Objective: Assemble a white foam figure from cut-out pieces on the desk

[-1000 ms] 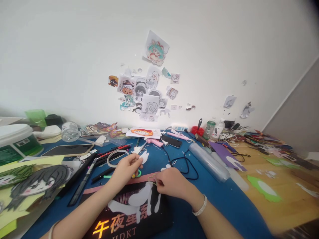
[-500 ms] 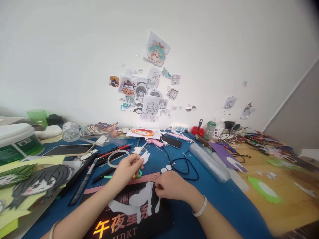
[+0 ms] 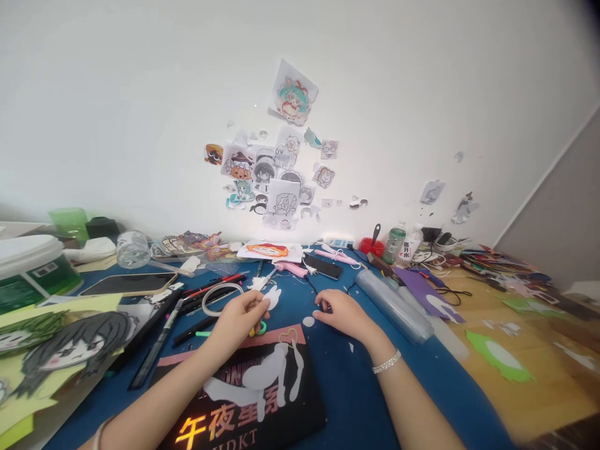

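Observation:
My left hand (image 3: 244,314) is closed in a pinch at the edge of a white rabbit-head cutout (image 3: 274,299), whose ears point up. Curled over the blue table top, my right hand (image 3: 342,314) has its thumb and index finger apart. Its thumb is beside a small white oval cutout (image 3: 308,321); what lies beneath the palm is hidden. Several pale grey-white cutout pieces (image 3: 262,376) lie on a black printed bag (image 3: 300,422) with gold lettering, below and between my forearms.
Pens (image 3: 159,344), a tape roll (image 3: 220,299) and a phone (image 3: 129,283) lie left. Behind stand pink glue guns (image 3: 291,269) with cables and a black phone (image 3: 323,267). A clear plastic roll (image 3: 396,306) lies right; a white-green bucket (image 3: 35,272) stands far left.
My right hand has moved up and right, off the cutout pieces on the bag, to the small white ovals. The left hand stays nearly still with the rabbit-head cutout.

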A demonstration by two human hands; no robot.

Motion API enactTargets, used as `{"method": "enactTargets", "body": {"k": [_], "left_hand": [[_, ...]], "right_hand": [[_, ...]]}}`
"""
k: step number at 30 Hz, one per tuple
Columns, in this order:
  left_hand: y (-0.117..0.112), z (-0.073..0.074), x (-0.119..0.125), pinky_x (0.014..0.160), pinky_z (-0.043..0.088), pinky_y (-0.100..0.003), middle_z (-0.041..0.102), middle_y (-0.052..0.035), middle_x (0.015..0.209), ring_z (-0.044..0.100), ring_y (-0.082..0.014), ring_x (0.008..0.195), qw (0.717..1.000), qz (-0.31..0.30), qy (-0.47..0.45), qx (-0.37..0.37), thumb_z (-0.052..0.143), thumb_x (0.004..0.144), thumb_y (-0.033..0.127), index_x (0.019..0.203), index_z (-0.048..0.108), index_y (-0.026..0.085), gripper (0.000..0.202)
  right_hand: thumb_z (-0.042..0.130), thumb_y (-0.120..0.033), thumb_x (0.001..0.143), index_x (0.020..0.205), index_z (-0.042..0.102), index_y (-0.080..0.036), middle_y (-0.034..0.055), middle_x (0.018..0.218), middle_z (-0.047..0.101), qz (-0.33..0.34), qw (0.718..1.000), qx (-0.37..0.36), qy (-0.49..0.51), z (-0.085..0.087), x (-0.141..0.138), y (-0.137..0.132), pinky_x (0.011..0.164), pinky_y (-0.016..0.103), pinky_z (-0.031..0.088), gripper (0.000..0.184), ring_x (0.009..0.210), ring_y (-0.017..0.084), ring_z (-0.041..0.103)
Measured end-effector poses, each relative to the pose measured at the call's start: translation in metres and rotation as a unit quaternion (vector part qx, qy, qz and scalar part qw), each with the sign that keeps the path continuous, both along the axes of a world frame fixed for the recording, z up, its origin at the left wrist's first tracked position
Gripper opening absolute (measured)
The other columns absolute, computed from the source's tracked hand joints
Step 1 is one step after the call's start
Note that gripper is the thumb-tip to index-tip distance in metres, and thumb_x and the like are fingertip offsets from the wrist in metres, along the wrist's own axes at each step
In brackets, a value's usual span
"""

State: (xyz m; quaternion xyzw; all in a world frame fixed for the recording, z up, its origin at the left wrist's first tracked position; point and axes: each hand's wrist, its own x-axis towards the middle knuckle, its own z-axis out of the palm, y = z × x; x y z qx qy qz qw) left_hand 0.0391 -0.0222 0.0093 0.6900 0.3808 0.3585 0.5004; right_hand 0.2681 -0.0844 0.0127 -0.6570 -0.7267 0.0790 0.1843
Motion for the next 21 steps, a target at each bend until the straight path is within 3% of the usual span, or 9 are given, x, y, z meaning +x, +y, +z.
{"method": "enactTargets", "body": {"k": [3, 7, 13, 18, 21], "left_hand": [[0.000, -0.001, 0.000, 0.041, 0.035, -0.020, 0.056, 0.0023, 0.058, 0.046, -0.0081, 0.040, 1.000, -0.003, 0.008, 0.006, 0.052, 0.072, 0.046, 0.063, 0.045, 0.018, 0.030], [0.001, -0.001, 0.000, 0.041, 0.034, -0.020, 0.056, 0.0020, 0.059, 0.046, -0.0081, 0.040, 1.000, -0.005, 0.020, 0.014, 0.050, 0.073, 0.046, 0.063, 0.046, 0.018, 0.030], [0.002, -0.002, 0.000, 0.041, 0.033, -0.020, 0.057, 0.0024, 0.058, 0.047, -0.0079, 0.040, 1.000, -0.004, 0.020, 0.012, 0.051, 0.072, 0.045, 0.063, 0.046, 0.018, 0.029], [-0.002, 0.002, 0.001, 0.040, 0.032, -0.020, 0.056, 0.0026, 0.057, 0.045, -0.0074, 0.039, 1.000, 0.004, 0.021, 0.000, 0.052, 0.071, 0.045, 0.063, 0.045, 0.018, 0.029], [-0.001, 0.002, 0.001, 0.040, 0.032, -0.020, 0.057, 0.0020, 0.059, 0.046, -0.0075, 0.039, 1.000, 0.002, 0.023, 0.005, 0.052, 0.071, 0.045, 0.063, 0.046, 0.018, 0.030]], "right_hand": [[0.061, -0.033, 0.076, 0.093, 0.058, -0.019, 0.0035, 0.087, 0.053, 0.015, 1.000, -0.007, -0.015, -0.009, 0.007, 0.006, 0.066, 0.023, 0.034, 0.022, 0.085, 0.017, 0.048], [0.062, -0.033, 0.076, 0.089, 0.058, -0.019, 0.0042, 0.089, 0.049, 0.021, 0.999, -0.030, 0.000, -0.015, 0.002, 0.008, 0.073, 0.025, 0.036, 0.019, 0.088, 0.018, 0.047], [0.061, -0.028, 0.076, 0.081, 0.058, -0.019, 0.0035, 0.087, 0.049, 0.029, 0.998, -0.047, 0.042, -0.019, 0.001, 0.011, 0.074, 0.025, 0.037, 0.011, 0.090, 0.019, 0.046], [0.062, -0.026, 0.075, 0.092, 0.057, -0.020, 0.0030, 0.086, 0.050, 0.033, 0.996, -0.051, 0.064, -0.024, 0.005, 0.014, 0.072, 0.025, 0.037, 0.019, 0.089, 0.018, 0.046], [0.061, -0.023, 0.075, 0.086, 0.059, -0.019, 0.0030, 0.086, 0.050, 0.045, 0.995, -0.057, 0.072, -0.026, 0.006, 0.016, 0.073, 0.024, 0.038, 0.012, 0.088, 0.017, 0.047]]}}
